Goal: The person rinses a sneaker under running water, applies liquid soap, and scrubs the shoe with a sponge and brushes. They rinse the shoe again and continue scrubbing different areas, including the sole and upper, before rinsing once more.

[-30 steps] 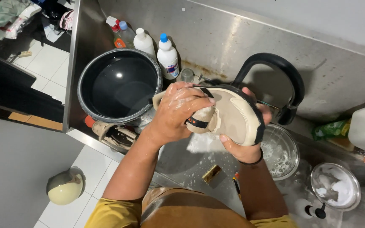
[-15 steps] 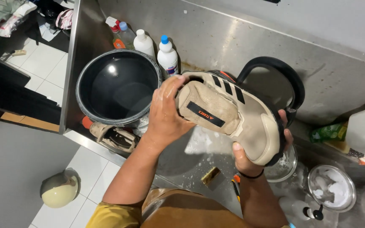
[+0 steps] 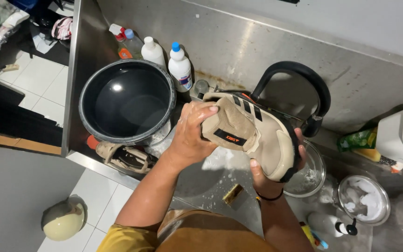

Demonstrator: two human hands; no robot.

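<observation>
Beige shoe point(image 3: 257, 135) in both hands — black basin point(image 3: 127, 100) holds water.

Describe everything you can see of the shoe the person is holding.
The shoe is a tan, suede-looking sneaker with three dark stripes on its side, a black strip with a small label, and a black edge at the toe. It is held in the air over the steel sink, tilted, toe pointing down to the right. The left hand, wet and soapy, grips its heel end; the right hand supports it from below near the toe. The sole faces away and is mostly hidden.
</observation>
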